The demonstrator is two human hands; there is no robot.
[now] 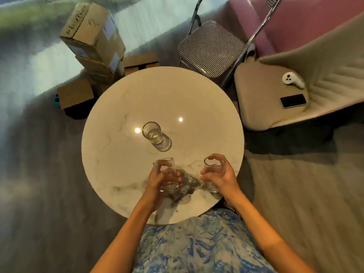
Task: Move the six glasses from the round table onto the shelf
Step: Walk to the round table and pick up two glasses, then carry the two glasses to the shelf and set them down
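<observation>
The round table (137, 99) of pale marble fills the middle, its near edge cut off by the person's blue patterned clothing (197, 249). Three glasses show on or over it; no shelf is in view. One glass (156, 139) stands alone near the centre, untouched. The left hand (159, 180) is wrapped around a second glass (166, 177), the right hand (221, 175) around a third glass (212, 175); whether either base touches the tabletop is hard to tell. Fingers hide much of both.
</observation>
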